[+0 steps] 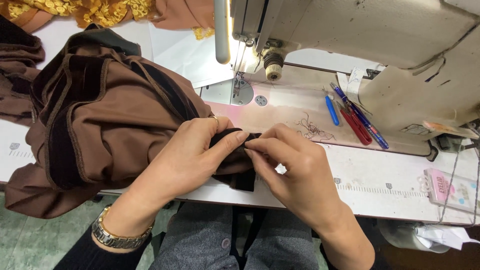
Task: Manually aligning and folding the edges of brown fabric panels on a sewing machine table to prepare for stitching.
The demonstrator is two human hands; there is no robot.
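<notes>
A brown garment [110,115] with dark velvet trim and stitched edges lies bunched on the left of the sewing table. My left hand [192,155] pinches a dark corner of it [235,170] between thumb and fingers; a ring is on one finger and a metal watch [115,235] on the wrist. Facing it, my right hand [295,170] pinches the same dark edge with thumb and forefinger. Both hands meet near the table's front edge, in front of the sewing machine's needle [239,82].
A cream sewing machine [380,45] fills the upper right. Beside it lie a blue seam ripper [332,110], a red tool [356,125] and a blue pen [362,117]. Loose thread [312,130] lies on the table. Orange patterned fabric [100,10] sits at the back, a pink card [450,190] at right.
</notes>
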